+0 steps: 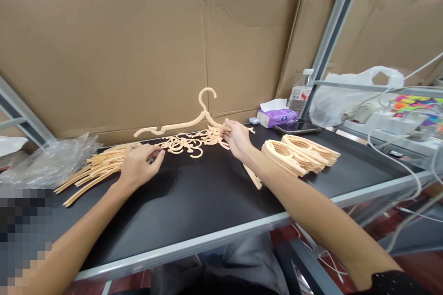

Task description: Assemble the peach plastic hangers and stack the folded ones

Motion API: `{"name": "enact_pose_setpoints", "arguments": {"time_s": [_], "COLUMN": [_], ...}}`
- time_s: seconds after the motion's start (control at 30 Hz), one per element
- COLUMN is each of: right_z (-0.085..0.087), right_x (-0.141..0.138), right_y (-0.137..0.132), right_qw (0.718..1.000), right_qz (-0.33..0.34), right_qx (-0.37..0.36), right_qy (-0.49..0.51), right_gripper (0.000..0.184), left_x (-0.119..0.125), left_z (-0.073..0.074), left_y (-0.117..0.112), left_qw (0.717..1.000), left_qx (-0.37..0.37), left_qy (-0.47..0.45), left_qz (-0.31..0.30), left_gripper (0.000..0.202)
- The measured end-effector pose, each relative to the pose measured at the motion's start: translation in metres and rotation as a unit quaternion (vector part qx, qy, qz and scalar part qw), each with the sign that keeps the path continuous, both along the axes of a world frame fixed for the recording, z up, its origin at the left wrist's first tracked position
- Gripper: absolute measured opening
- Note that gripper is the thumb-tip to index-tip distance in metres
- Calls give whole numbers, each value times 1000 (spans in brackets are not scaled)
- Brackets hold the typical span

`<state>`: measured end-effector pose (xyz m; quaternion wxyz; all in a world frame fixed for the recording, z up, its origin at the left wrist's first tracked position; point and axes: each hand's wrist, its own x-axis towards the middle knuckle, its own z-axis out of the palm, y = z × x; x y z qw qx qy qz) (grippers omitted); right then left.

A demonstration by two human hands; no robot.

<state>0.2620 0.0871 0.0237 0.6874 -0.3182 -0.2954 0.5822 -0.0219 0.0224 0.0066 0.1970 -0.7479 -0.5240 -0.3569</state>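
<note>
Plastic hanger (180, 124) pinched by right hand's fingers (226, 129); left hand's fingers (155, 154) curled, hold unclear.

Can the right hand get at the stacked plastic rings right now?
Probably yes: the right hand sits just beside the stacked rings with nothing blocking, though it holds a plastic hanger.

A purple tissue box (278, 118) stands against the cardboard wall (114, 50), with a smartphone (296, 127) just in front of it, a plastic water bottle (300, 94) (capped, red label) just beside it, and a white plastic bag (353, 99) farther right.
</note>
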Motion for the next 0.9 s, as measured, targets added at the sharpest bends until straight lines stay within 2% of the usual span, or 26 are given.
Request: {"name": "enact_pose_setpoints", "arguments": {"time_s": [0.13,0.23,0.3,0.37,0.47,0.53,0.6,0.67,0.8,0.9], "right_z": [-1,-3,-4,-6,-9,-11,-12,-12,-9,-8], "right_x": [-3,-5,-7,-9,-13,-15,-17,-17,-15,-14], "right_y": [1,1,0,-3,-8,-10,-11,-12,-13,-12], "right_qw": [1000,999,997,995,991,988,986,986,989,990], "right_qz": [14,24,37,54,79,88,92,97,99,96], "right_qx": [-1,3,9,16,28,33,37,39,32,22], "right_qy": [-19,-41,-60,-79,-106,-125,-134,-128,-101,-97], "right_gripper": [16,16,16,17,16,15,15,15,15,11], "left_x": [0,0,1,3,8,11,13,14,15,17], "left_z": [1,4,5,3,-6,-12,-16,-15,-7,-1], "left_y": [2,2,0,-1,-1,-1,-1,-2,-4,-3], "left_qw": [988,973,971,976,987,982,977,976,970,938], "left_qx": [-99,-114,-104,-99,-127,-166,-191,-198,-191,-203], "left_qy": [-113,-192,-206,-190,-88,-4,20,-13,-148,-270], "left_qz": [36,62,57,30,-46,-88,-98,-84,-37,-74], "left_gripper": [39,49,58,65,64,62,62,64,59,49]}}
